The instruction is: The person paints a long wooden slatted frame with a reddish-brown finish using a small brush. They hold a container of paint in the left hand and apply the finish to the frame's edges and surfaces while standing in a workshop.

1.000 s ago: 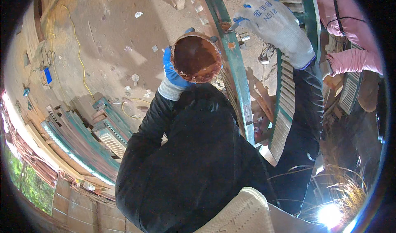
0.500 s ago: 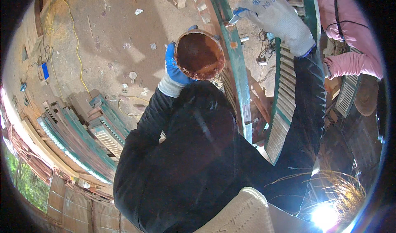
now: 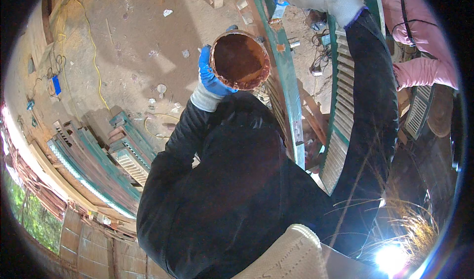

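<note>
My left hand [image 3: 210, 79], in a blue-coated white glove, is closed around the side of a round bowl [image 3: 267, 70]. Reddish-brown paste coats the bowl's inside and crusts its rim. At the top, my right hand [image 3: 318, 0], in a white glove with blue fingertips, pinches a small flat-bladed scraper [image 3: 279, 13]. The blade lies at the face of a green-painted wooden louvered shutter [image 3: 288, 81], whose edge is bare reddish wood. A brown patch [image 3: 281, 47] marks the shutter below the blade. The scraper's handle is hidden by my fingers.
Another green louvered shutter [image 3: 340, 106] stands right of my work. A person in pink [image 3: 419, 32] is at the far right. Stacked shutters [image 3: 94, 155] lie lower left. A yellow cord [image 3: 94, 56] crosses the dirt floor. A bright lamp [image 3: 391, 259] shines lower right.
My right hand has moved up and slightly left with the scraper, along the shutter. The left hand and bowl stay nearly in place. The pink sleeve has shifted slightly up.
</note>
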### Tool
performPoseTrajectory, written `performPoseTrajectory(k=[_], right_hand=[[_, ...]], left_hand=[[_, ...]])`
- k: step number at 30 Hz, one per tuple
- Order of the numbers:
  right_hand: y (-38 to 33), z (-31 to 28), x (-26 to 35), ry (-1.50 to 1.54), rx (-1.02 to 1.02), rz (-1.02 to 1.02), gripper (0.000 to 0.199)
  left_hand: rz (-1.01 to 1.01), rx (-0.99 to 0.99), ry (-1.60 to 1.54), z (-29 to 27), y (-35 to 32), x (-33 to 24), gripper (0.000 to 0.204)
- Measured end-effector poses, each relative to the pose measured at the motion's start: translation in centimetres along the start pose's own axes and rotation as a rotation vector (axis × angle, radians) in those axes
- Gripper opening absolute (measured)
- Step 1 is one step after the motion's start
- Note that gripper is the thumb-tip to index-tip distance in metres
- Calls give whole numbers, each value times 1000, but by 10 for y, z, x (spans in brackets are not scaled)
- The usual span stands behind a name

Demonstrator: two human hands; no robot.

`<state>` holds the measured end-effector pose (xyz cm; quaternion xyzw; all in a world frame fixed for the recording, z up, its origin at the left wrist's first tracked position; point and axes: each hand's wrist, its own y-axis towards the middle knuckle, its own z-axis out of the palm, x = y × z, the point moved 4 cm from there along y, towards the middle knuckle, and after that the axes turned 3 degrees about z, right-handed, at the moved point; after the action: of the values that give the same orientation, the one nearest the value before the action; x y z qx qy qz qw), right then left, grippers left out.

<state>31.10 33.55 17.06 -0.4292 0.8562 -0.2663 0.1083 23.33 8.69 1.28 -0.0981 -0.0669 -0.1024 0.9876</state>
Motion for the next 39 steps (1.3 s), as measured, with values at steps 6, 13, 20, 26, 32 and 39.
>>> performPoseTrajectory(k=[6,13,20,26,32,39], right_hand=[[28,15,-21,-36,-62,-116,23],[-31,-8,-27,197,-330,-83,29],[-112,82,3,327,-870,50,23],[-135,101,28,430,-942,230,27],[-161,118,30,482,-988,400,30],[-209,169,49,595,-941,590,28]], left_hand=[[102,-109,289,-30,3,-10,74],[156,-212,412,-27,-1,-13,73],[149,-160,245,-32,2,-11,65],[99,-164,323,-36,9,-16,66],[17,-216,480,-68,9,-30,64],[56,-178,442,-32,-3,-30,62]])
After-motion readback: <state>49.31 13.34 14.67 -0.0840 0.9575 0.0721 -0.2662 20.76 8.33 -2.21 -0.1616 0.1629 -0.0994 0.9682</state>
